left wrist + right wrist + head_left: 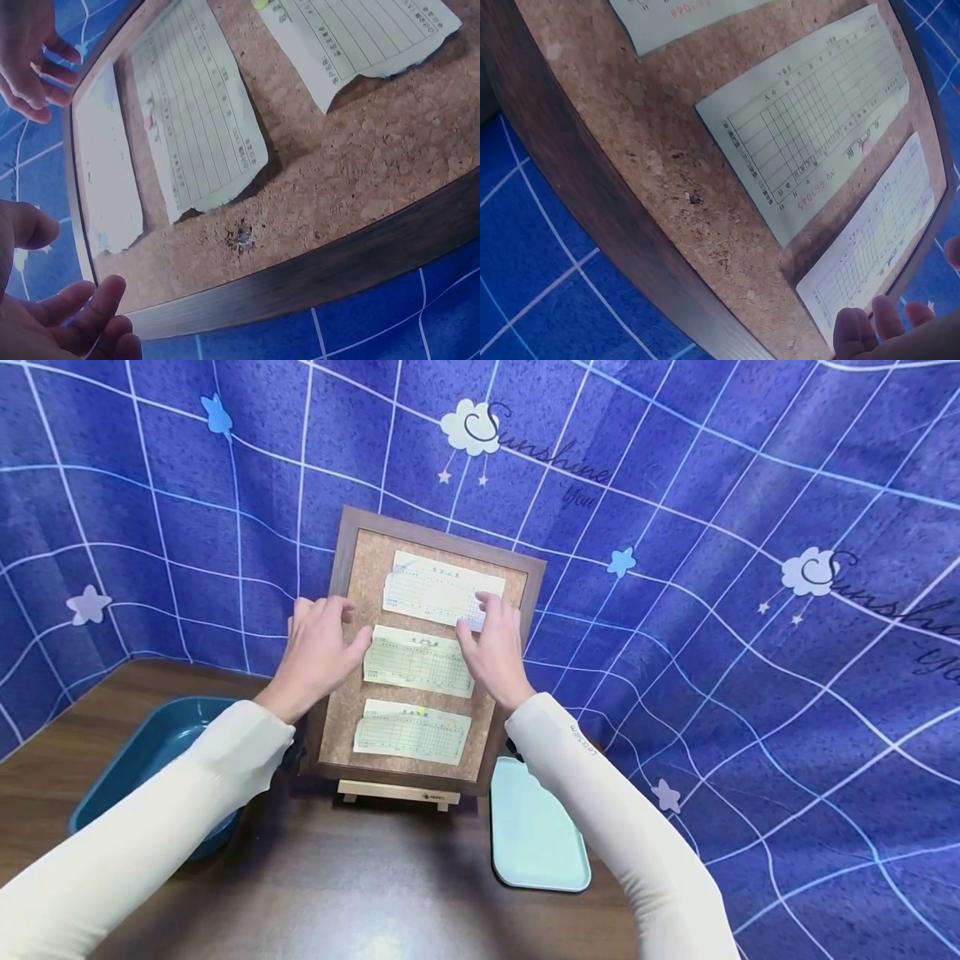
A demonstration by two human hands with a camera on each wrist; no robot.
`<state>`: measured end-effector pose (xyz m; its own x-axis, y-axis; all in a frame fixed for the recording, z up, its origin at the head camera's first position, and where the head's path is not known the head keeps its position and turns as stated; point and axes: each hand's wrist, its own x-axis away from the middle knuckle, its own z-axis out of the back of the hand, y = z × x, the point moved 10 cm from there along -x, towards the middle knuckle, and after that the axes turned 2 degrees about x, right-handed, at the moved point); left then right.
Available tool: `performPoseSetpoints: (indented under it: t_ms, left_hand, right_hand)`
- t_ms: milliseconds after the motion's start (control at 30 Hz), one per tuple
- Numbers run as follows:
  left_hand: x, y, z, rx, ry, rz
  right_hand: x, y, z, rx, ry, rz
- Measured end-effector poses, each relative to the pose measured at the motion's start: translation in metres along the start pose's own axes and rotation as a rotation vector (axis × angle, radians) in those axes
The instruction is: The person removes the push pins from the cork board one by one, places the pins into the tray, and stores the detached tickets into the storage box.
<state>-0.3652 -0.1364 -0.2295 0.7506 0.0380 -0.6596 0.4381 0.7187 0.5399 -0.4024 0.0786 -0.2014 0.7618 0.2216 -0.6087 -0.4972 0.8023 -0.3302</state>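
Note:
A framed cork board [487,752] leans upright on a small wooden easel [397,791]. Three printed paper slips hang on it one above another: a white top slip [427,589], a greenish middle slip [416,662] and a greenish bottom slip [412,733]. A pink pin [867,147] shows on the middle slip, a yellow pin [421,710] on the bottom one. My left hand [318,643] hovers before the board's left side, fingers loosely bent around nothing. My right hand [495,652] overlaps the top slip's right corner in the head view, its fingers relaxed, holding nothing.
A dark teal tray [112,777] stands on the wooden table [337,893] at the left, partly behind my left sleeve. At the right lies a pale mint tray [536,835]. Behind the board hangs a blue curtain [675,485] with a line grid.

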Motion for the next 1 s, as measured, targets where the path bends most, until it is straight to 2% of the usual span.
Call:
performPoseSetpoints:
  t_ms: [200,433,733,1000]
  left_hand:
    - [-0.006,0.0,0.003,-0.03,0.013,-0.014]
    - [-0.013,0.001,0.007,-0.062,0.033,-0.035]
    - [-0.024,-0.006,0.005,-0.087,-0.001,0.006]
    - [-0.031,-0.003,-0.002,-0.11,-0.029,-0.006]
  right_hand:
    - [-0.01,-0.005,0.001,-0.002,-0.009,-0.009]
    - [-0.021,-0.01,0.005,-0.025,0.021,-0.003]
    - [-0.027,-0.015,0.003,-0.008,0.021,0.006]
    - [-0.036,-0.017,0.001,0.042,0.001,0.007]
